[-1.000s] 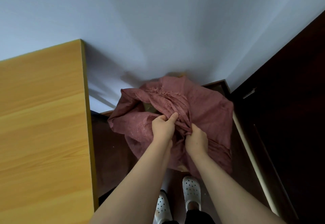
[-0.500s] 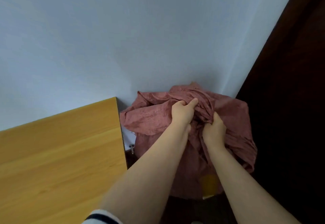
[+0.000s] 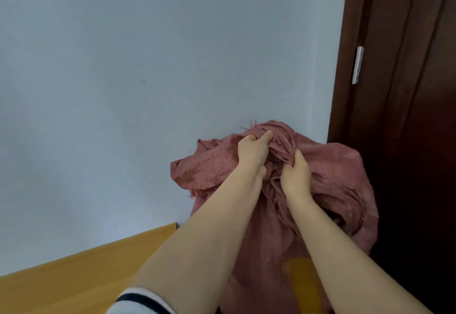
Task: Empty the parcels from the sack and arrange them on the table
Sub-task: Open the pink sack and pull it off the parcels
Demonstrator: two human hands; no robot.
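One sack (image 3: 333,185), dusty-pink woven cloth, bunched and creased at the top, frayed threads at its upper edge. It hangs in the air in front of the pale wall (image 3: 123,67), right of the table's far corner and just beside the dark door (image 3: 407,141). Its lower part runs out of the bottom of the view. A yellow patch (image 3: 299,276) shows low on the sack between the two forearms; it may be a parcel showing through or a print on the cloth, can't tell. No parcel count possible, the inside is hidden.

Two hands, both on the sack's gathered top. Left hand (image 3: 251,152): fingers curled tight round a fistful of cloth, thumb stretched along the top fold. Right hand (image 3: 294,178): just below and right of the left, fingers buried in the folds, thumb pointing up against the cloth, gripping it too. The hands are near each other, a ridge of cloth between them. Both forearms are bare; one white sleeve (image 3: 138,301) with a dark stripe at the left arm's bottom edge.

One table (image 3: 74,276), light yellow wood grain, lower left, its far corner touching the wall. One metal hinge (image 3: 357,64) on the door frame, upper right.
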